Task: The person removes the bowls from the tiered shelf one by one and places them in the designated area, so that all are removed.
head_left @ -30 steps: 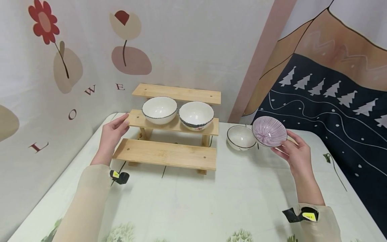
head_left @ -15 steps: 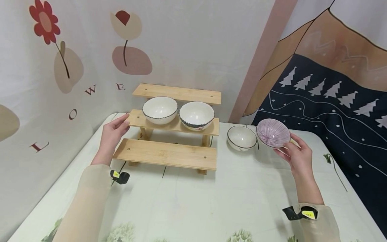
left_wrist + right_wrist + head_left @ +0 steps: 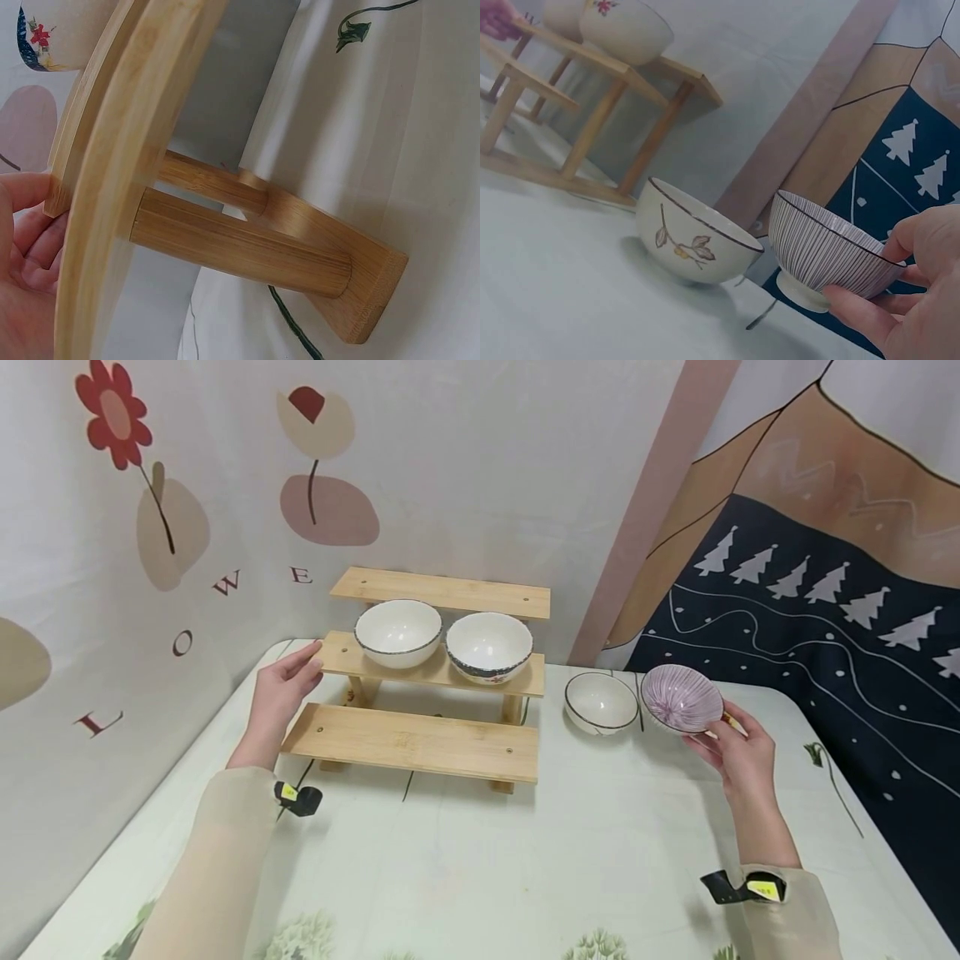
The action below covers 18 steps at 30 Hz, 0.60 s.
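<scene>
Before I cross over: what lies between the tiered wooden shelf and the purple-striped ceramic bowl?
Head view: a white, dark-rimmed ceramic bowl on the pale table, right of the shelf.

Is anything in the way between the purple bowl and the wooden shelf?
Yes, going straight across: the small white bowl sits on the table between the purple bowl, gripped by the right hand, and the wooden shelf. Above that white bowl, nothing visible blocks the way.
</scene>
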{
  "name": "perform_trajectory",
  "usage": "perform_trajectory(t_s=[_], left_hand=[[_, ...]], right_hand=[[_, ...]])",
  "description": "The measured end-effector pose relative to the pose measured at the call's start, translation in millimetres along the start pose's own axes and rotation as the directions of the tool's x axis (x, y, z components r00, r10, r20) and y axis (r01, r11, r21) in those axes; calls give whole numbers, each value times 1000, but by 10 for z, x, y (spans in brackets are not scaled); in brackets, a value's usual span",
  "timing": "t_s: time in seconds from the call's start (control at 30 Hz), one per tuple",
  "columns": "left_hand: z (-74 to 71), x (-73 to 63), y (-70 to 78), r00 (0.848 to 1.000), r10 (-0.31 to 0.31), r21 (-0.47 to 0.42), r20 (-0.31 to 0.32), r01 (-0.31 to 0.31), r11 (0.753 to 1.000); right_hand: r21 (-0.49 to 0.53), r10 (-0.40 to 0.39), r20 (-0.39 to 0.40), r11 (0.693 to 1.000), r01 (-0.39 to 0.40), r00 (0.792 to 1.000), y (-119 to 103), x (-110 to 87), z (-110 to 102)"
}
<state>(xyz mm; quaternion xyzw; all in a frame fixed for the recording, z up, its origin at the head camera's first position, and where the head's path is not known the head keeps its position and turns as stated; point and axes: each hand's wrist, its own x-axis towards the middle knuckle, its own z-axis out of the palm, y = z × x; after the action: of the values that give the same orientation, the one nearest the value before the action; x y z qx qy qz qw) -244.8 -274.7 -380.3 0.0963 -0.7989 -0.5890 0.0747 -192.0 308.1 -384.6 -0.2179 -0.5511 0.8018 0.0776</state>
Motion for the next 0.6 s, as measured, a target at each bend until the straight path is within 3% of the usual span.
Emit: perform_trajectory(t_s=[0.2, 0.43, 0.6], left_hand=[[3, 2, 5, 1000, -1, -2, 0, 1, 1000], [5, -3, 8, 1000, -4, -4, -3, 4, 1000], [8, -5, 13, 1000, -4, -5, -4, 4, 1000]], right_hand=[[4, 5, -26, 1000, -5, 1000, 41, 44, -25], [-39, 74, -73, 996, -77, 995, 65, 94, -45], [-56, 62, -68, 996, -66, 996, 106, 113, -67]])
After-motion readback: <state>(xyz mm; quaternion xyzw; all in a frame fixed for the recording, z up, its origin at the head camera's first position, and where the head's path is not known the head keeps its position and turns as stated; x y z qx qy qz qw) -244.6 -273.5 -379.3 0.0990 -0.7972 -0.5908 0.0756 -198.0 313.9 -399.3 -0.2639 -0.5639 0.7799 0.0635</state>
